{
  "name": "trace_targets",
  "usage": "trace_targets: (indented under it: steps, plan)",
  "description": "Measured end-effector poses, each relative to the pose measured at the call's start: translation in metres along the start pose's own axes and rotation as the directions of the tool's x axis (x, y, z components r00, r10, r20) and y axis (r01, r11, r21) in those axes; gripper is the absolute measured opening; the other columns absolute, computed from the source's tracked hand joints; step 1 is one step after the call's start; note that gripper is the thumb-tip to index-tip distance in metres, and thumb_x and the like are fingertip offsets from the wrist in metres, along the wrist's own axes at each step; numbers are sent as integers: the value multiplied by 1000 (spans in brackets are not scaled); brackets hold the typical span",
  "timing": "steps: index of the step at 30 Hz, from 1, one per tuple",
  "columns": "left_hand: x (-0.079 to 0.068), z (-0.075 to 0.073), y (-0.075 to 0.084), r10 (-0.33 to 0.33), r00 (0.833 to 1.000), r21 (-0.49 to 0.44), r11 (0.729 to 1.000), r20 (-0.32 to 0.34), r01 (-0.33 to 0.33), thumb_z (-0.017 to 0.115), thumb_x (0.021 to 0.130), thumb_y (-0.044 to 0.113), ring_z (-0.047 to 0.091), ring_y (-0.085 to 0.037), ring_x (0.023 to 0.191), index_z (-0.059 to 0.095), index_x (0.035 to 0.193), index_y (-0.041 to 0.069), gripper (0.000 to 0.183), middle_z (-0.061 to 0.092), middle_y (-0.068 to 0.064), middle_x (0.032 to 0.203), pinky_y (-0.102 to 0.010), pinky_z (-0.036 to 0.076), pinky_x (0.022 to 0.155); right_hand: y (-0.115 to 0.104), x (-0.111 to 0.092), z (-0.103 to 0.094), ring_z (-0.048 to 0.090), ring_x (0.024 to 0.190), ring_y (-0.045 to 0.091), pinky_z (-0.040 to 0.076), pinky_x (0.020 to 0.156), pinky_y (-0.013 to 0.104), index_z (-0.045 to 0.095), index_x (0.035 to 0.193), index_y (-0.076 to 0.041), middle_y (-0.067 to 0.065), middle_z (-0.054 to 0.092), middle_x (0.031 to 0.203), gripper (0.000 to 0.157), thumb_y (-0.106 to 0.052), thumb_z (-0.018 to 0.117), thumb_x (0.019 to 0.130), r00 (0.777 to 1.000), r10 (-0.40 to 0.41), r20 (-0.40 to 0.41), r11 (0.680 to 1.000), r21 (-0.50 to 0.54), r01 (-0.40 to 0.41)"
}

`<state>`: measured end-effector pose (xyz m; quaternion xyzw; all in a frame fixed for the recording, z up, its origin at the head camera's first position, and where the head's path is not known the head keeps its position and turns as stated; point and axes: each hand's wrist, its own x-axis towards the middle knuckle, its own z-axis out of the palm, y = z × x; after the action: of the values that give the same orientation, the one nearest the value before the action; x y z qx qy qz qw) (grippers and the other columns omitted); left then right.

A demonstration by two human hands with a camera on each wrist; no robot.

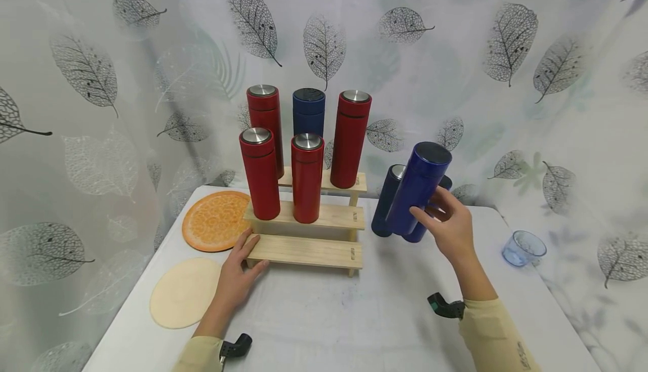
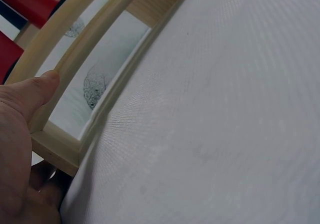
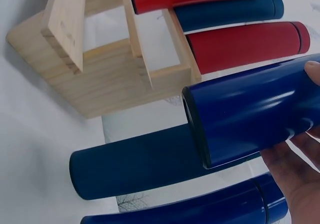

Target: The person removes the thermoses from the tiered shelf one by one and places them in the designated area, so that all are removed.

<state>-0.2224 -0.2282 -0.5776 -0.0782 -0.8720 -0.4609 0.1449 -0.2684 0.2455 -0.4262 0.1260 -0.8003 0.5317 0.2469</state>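
My right hand (image 1: 449, 224) grips a glossy blue thermos (image 1: 419, 186), tilted and lifted off the table, as the right wrist view also shows. Behind it stand a dark blue thermos (image 1: 383, 206) and another blue thermos (image 1: 415, 233), both partly covered. My left hand (image 1: 238, 270) holds the left end of the lowest step of a wooden tiered rack (image 1: 309, 251), thumb on top. On the middle step are two red thermoses (image 1: 260, 175), (image 1: 306, 180). The top step carries a red thermos (image 1: 270, 116), a dark blue thermos (image 1: 309, 113) and another red thermos (image 1: 350, 138).
Left of the rack lie an orange round mat (image 1: 215, 221) and, nearer, a pale round board (image 1: 184, 293). A small clear blue glass cup (image 1: 523, 248) stands near the table's right edge. A leaf-patterned curtain (image 1: 324, 0) hangs behind the white-covered table (image 1: 334, 327).
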Motion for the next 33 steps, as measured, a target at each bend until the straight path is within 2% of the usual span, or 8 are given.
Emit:
trace_targets:
  steps: [5, 12, 16, 26, 33]
  plan:
    - [0, 0, 0, 10, 1000, -2, 1000, -7, -10, 85, 97, 25, 29, -42, 160, 56, 158, 5, 70, 32, -12, 175, -63, 38, 120, 2, -1, -5, 69, 113, 5, 54, 96, 17, 64, 151, -6, 12, 72, 133, 64, -3, 87, 92, 1000, -5, -6, 1000, 6, 5]
    - [0, 0, 1, 9, 1000, -1, 1000, -8, -9, 85, 97, 23, 30, -41, 159, 56, 158, 6, 69, 32, -11, 176, -61, 39, 119, 5, -2, -13, 68, 116, 5, 56, 98, 21, 64, 150, -4, -2, 71, 131, 65, 0, 88, 90, 1000, -1, -20, 1000, 3, 1]
    - [0, 0, 1, 5, 1000, -2, 1000, -7, -5, 84, 97, 23, 29, -41, 160, 56, 158, 6, 69, 31, -11, 176, -60, 40, 119, 5, -3, -16, 68, 115, 6, 55, 98, 20, 65, 149, -4, -7, 72, 128, 64, 0, 88, 89, 1000, -5, -30, 1000, 0, 5]
    - [0, -1, 1, 6, 1000, -2, 1000, -5, -6, 84, 98, 26, 29, -40, 160, 56, 158, 5, 70, 32, -12, 175, -58, 40, 118, 8, -6, -20, 69, 113, 6, 54, 96, 16, 64, 148, -1, -10, 71, 128, 66, 5, 88, 87, 1000, -9, -28, 999, 30, 9]
    - [0, -1, 0, 9, 1000, -4, 1000, -3, -9, 84, 98, 26, 29, -41, 160, 56, 158, 4, 70, 31, -11, 176, -60, 41, 118, 14, -7, -27, 69, 114, 7, 56, 98, 21, 65, 149, -3, -4, 73, 130, 62, 2, 86, 91, 999, 1, -50, 1000, 8, -1]
